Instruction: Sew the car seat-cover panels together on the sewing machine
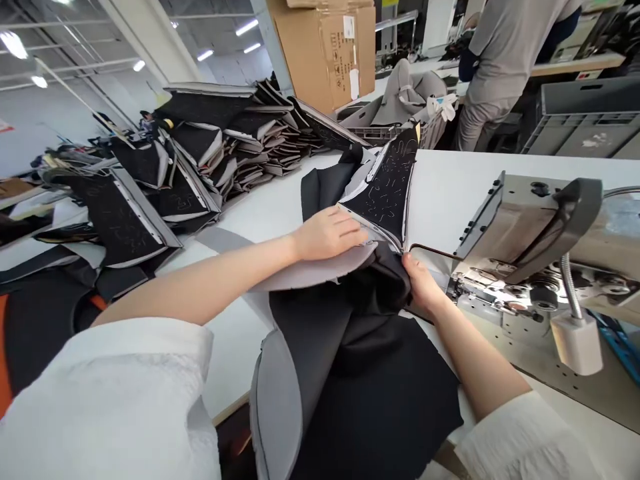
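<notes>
My left hand (330, 233) lies flat, fingers together, pressing on a grey foam-backed fabric panel (320, 270) at the edge of a black patterned piece (387, 187) that stands up tilted. My right hand (423, 283) grips the dark fabric (370, 373) just below that seam, fingers curled into its folds, close to the sewing machine (530, 247). The large black and grey cover drapes over the table's front edge toward me.
A long pile of black and grey cut panels (200, 153) runs along the left of the white table (445, 193). A cardboard box (325, 50) and a basket of grey pieces (405, 107) stand behind. Another person (500, 60) works at the back right.
</notes>
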